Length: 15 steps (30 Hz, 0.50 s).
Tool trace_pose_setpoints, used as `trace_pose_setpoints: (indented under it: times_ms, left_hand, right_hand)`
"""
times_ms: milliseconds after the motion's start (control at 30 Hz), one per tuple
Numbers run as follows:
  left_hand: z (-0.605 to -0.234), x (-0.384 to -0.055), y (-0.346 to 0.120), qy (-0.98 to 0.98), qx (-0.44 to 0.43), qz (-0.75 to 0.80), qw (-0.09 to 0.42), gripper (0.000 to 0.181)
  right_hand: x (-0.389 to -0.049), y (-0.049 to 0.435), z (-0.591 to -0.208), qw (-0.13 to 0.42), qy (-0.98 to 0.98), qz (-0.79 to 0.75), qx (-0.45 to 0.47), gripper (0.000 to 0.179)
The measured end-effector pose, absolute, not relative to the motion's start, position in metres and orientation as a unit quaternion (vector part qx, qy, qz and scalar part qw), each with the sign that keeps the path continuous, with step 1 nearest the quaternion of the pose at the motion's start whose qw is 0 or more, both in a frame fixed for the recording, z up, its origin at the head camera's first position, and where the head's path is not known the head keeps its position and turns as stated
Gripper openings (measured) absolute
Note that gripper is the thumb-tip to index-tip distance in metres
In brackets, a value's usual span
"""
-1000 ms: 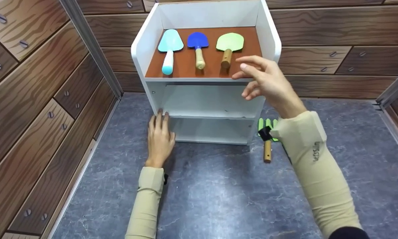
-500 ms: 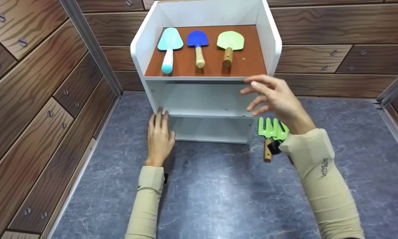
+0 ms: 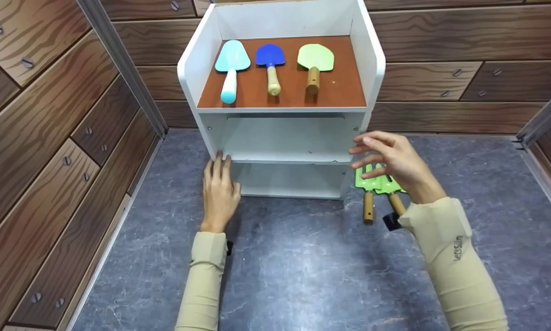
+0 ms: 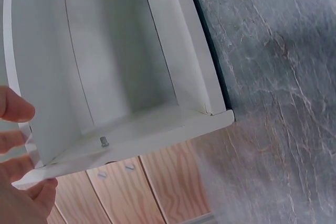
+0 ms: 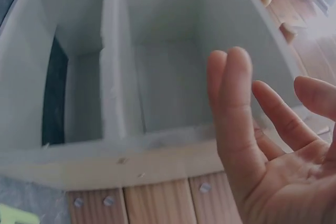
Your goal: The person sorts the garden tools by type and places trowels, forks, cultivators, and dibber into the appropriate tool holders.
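My left hand (image 3: 218, 200) lies at the lower left of a small white shelf unit (image 3: 284, 162), its extended fingertips touching the front edge of the side panel. In the left wrist view its fingers (image 4: 16, 169) straddle the panel corner. Beyond the shelf's right side hovers my right hand (image 3: 397, 161), fingers spread and holding nothing. It partly covers a green hand fork (image 3: 368, 184) with a wooden handle and a second green garden tool (image 3: 389, 185) on the floor. On the brown top lie a light blue trowel (image 3: 233, 57), a dark blue trowel (image 3: 270, 55) and a pale green trowel (image 3: 316, 57).
Below the top, the unit has a middle compartment (image 3: 284, 138) and a bottom compartment (image 3: 289, 179). Wood-patterned walls (image 3: 441, 119) stand behind and to the left (image 3: 50, 220). The grey marbled floor (image 3: 294, 276) spreads in front.
My right hand has moved down and right, from beside the pale green trowel on the top to above the floor tools. The left hand stays at the panel.
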<state>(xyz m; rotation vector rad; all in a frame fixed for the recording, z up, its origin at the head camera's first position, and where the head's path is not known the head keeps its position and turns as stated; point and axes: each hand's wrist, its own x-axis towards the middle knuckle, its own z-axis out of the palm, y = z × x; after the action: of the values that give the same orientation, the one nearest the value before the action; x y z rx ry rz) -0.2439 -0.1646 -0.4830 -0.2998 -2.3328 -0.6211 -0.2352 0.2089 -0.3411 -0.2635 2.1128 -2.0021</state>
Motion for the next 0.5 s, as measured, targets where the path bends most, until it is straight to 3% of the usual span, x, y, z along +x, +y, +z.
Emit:
trace_pose_setpoints:
  times_ms: [500]
  left_hand:
    - [-0.483,-0.244,-0.166,-0.904,-0.112,-0.233,0.341,0.061]
  right_hand:
    - [-0.235,0.248,-0.384,0.142,0.738,-0.66,-0.006,0.051]
